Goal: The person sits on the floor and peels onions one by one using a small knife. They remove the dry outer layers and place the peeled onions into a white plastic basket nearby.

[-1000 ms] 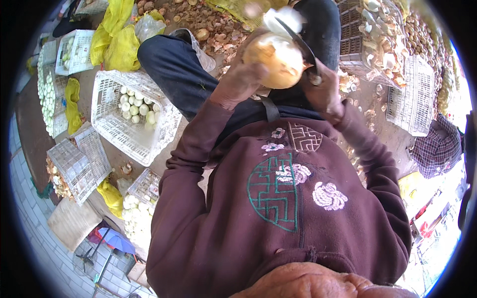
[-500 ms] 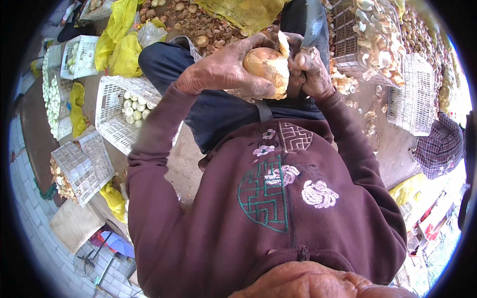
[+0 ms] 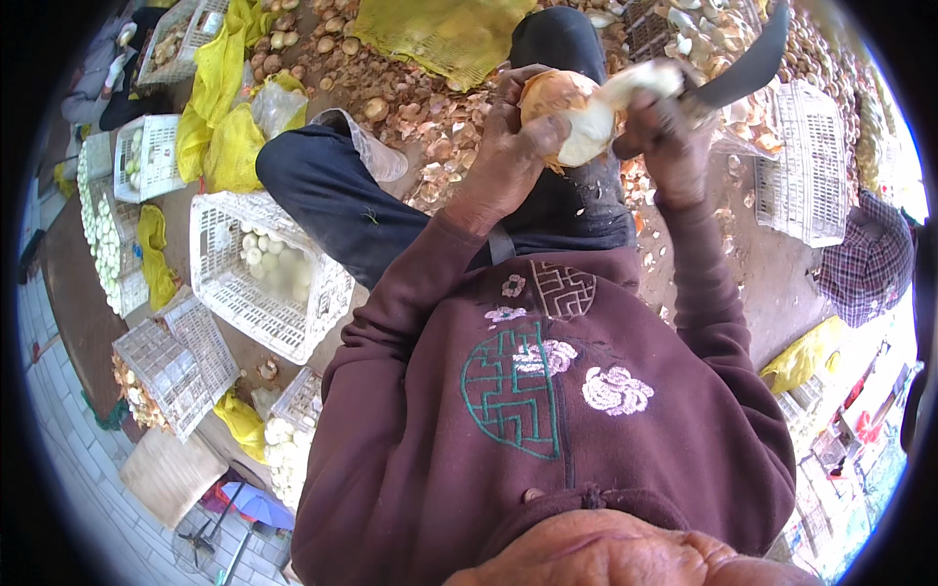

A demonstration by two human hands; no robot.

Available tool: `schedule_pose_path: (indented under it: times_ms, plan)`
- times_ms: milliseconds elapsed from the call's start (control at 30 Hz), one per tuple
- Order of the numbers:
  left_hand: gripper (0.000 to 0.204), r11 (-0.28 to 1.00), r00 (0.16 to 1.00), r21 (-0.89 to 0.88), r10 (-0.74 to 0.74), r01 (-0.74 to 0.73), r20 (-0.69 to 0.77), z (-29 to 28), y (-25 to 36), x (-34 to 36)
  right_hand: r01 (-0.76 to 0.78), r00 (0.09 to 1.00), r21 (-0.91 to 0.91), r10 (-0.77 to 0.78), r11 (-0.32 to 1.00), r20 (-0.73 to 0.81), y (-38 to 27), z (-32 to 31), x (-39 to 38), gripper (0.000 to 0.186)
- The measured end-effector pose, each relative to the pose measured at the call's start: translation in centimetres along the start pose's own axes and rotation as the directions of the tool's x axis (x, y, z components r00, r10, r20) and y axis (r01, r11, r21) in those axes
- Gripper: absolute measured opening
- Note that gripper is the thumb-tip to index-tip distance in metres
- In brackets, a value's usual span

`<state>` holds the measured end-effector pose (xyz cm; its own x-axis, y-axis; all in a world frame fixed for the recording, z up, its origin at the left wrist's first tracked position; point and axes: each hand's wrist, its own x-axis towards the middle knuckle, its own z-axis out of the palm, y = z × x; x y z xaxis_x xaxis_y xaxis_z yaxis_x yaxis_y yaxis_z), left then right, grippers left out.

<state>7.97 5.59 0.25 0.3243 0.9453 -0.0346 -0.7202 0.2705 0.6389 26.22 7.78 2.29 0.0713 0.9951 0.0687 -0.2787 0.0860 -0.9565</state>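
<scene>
A large onion (image 3: 557,96) sits in my left hand (image 3: 503,161), fingers and thumb wrapped round its left side. Part of its brown skin is off, and a pale patch shows on the right. My right hand (image 3: 676,146) is closed round a knife (image 3: 750,64), whose dark curved blade points up and to the right. Between the two hands a strip of onion peel (image 3: 640,82) stretches from the onion to my right fingers. Exactly how those fingers pinch the peel is hard to see.
A white crate (image 3: 220,283) of peeled onions stands left of my knee. Loose skins and unpeeled onions (image 3: 376,109) cover the ground ahead, beside a yellow mesh sack (image 3: 440,34). Another white crate (image 3: 801,176) stands at the right, and a person (image 3: 98,73) is at the far left.
My right hand has moved right and away from the onion, drawing a peel strip with it. The knife blade now shows at upper right, and a bare white patch shows on the onion.
</scene>
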Motion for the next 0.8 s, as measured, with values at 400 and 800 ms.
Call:
schedule_pose_path:
  times_ms: [400,800]
  plan:
    - [0.07,0.817,0.948,0.553,-0.027,-0.161,0.317,-0.4,4.4,2.6,-0.251,0.968,0.122,0.245,0.96,0.059,0.1,-2.8,-1.3,0.049]
    - [0.065,0.843,0.968,0.51,0.242,-0.173,-0.07,1.2,5.4,-1.8,-0.278,0.96,0.327,0.255,0.903,0.112,3.7,6.8,-3.4,0.042]
